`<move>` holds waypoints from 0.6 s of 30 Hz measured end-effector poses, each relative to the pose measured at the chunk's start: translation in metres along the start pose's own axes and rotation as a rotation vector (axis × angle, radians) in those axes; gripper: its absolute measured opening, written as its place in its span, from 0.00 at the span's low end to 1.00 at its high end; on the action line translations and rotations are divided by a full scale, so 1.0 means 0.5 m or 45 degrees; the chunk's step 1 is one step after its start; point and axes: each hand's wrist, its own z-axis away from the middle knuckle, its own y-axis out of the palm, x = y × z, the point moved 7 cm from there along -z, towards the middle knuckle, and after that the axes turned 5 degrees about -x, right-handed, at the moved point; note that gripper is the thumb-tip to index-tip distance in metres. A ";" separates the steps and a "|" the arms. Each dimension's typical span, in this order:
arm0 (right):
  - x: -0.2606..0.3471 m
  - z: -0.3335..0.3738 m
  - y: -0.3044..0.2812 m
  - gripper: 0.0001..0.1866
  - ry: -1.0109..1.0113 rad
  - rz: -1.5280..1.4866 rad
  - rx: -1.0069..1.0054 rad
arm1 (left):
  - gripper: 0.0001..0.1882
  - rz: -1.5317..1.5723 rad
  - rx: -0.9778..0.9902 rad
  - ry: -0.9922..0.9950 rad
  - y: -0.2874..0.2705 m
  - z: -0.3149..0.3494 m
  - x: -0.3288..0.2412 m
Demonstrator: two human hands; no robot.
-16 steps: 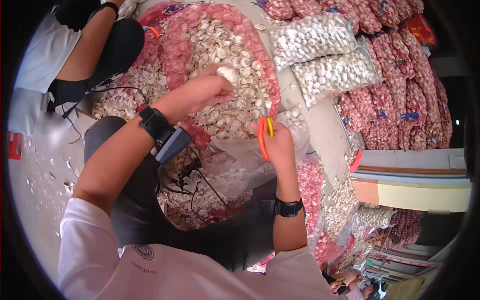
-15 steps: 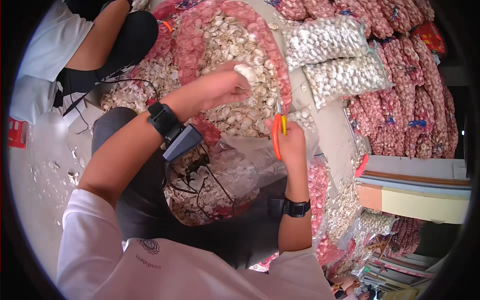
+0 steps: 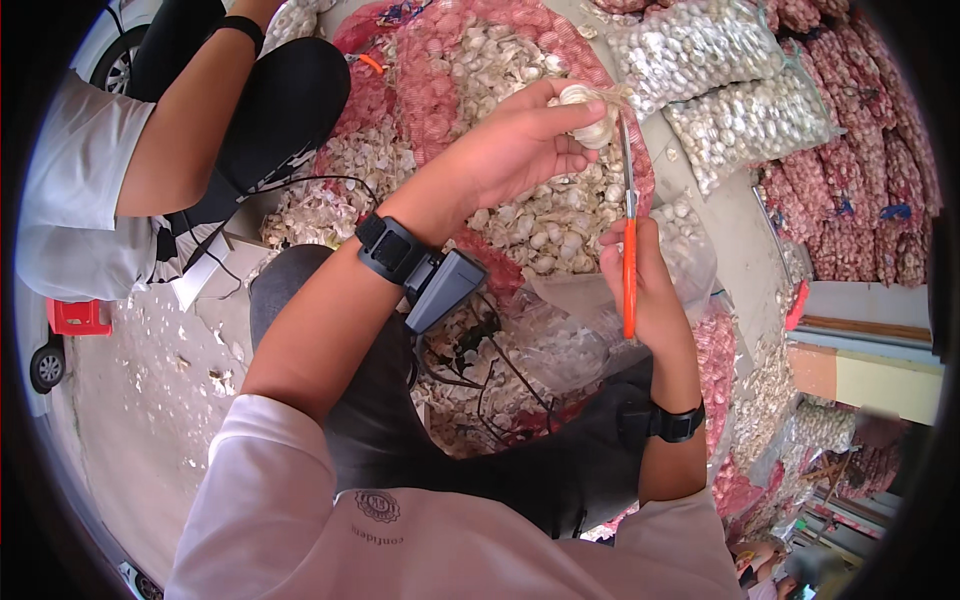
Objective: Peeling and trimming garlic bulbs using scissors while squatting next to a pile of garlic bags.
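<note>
My left hand [image 3: 525, 140] is closed round a white garlic bulb [image 3: 587, 118], thumb on top and fingers beneath. The bulb's dry stalk end points right, towards the scissor blades. My right hand [image 3: 652, 285] grips a pair of scissors [image 3: 629, 265] by the orange handles, blades pointing up and away from me. Their tips are right beside the stalk end; whether they touch it I cannot tell. Beneath my hands, a red mesh sack [image 3: 430, 100] lies spread open with many loose garlic bulbs [image 3: 545, 232] on it.
A clear plastic bag [image 3: 570, 345] lies across my lap, near garlic skins and a black cable [image 3: 515, 370]. Filled bags of white garlic [image 3: 750, 120] and stacked red mesh sacks [image 3: 850, 190] stand at right. Another person's knee [image 3: 300, 100] is close at left, with a red stool [image 3: 80, 317] behind.
My left hand has moved right and away from me with the garlic bulb, bringing it to the scissor tips. The scissors have turned more upright in view. The whole view has shifted.
</note>
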 end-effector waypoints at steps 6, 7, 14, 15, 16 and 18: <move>-0.013 -0.001 -0.007 0.20 0.105 -0.053 -0.039 | 0.21 -0.406 0.032 0.212 -0.003 0.006 -0.022; -0.021 0.002 -0.009 0.20 0.102 -0.056 -0.044 | 0.22 -0.451 0.011 0.213 -0.006 0.006 -0.021; -0.015 0.008 -0.012 0.23 -0.001 0.099 -0.155 | 0.21 -0.555 -0.108 0.133 -0.012 0.009 0.010; -0.007 0.003 -0.019 0.24 -0.040 0.215 -0.226 | 0.21 -0.544 -0.086 0.161 -0.012 0.004 0.006; -0.003 -0.002 -0.019 0.24 -0.038 0.213 -0.226 | 0.22 -0.532 -0.065 0.191 -0.012 0.000 0.003; -0.015 -0.012 -0.019 0.25 0.135 0.250 -0.221 | 0.22 -0.548 -0.116 0.184 -0.024 -0.006 -0.001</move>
